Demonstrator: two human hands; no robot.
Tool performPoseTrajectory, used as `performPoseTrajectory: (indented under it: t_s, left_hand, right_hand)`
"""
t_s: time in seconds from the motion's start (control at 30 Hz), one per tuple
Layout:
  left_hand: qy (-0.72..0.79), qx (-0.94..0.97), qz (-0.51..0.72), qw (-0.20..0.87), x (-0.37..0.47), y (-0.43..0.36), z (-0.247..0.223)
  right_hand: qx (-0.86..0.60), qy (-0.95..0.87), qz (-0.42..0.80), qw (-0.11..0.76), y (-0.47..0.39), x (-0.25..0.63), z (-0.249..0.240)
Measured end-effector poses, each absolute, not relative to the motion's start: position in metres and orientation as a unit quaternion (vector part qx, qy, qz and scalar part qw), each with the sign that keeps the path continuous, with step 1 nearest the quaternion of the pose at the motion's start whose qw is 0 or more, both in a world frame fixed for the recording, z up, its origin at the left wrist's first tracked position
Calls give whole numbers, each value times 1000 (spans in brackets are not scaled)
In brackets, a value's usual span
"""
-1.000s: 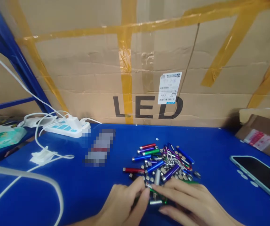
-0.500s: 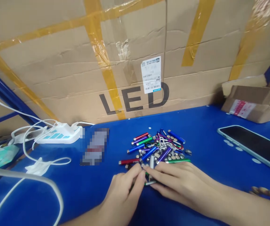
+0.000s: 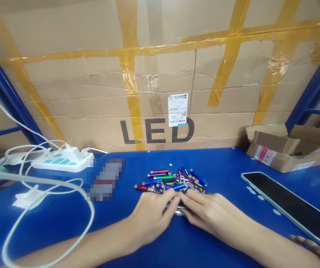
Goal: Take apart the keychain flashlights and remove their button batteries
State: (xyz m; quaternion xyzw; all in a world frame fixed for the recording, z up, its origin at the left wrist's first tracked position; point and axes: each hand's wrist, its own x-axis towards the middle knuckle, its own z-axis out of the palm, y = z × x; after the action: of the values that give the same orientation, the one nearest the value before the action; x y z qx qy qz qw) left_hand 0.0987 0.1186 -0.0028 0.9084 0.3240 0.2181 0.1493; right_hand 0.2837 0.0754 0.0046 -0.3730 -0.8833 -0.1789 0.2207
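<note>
A pile of small metal tubes in red, purple, green and blue, like keychain flashlights point(image 3: 160, 178), lies on the blue table point(image 3: 115, 238). Metal clips and button cells point(image 3: 195, 178) are mixed in among them. At the near edge of the pile my left hand point(image 3: 156, 210) is closed, thumb against bent index finger. My right hand point(image 3: 211, 208) meets it fingertip to fingertip, its fingers bent together. A small silver piece point(image 3: 180, 213) shows between the hands; my fingers cover most of it, and what each hand grips is hidden.
A phone point(image 3: 291, 204) lies at the right, below an open cardboard box point(image 3: 277, 152). To the left are a white power strip point(image 3: 62, 162), looping white cables point(image 3: 91, 219) and a blurred-out flat item point(image 3: 106, 180). A large carton point(image 3: 93, 100) marked LED stands behind.
The camera view has tilted up and levelled. My hands have drawn closer together and now cover more of the pile's near right part.
</note>
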Motion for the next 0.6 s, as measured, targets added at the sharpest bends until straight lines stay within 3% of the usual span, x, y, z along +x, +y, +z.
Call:
performPoseTrajectory:
  t_s: [0.17,0.6]
  left_hand:
    - [336,895,238,171,97,113,0]
    - [283,889,264,245,91,123,-12]
  right_hand:
    - [-398,-874,-127,247,77,292,4]
    - [-349,-885,-171,255,73,282,3]
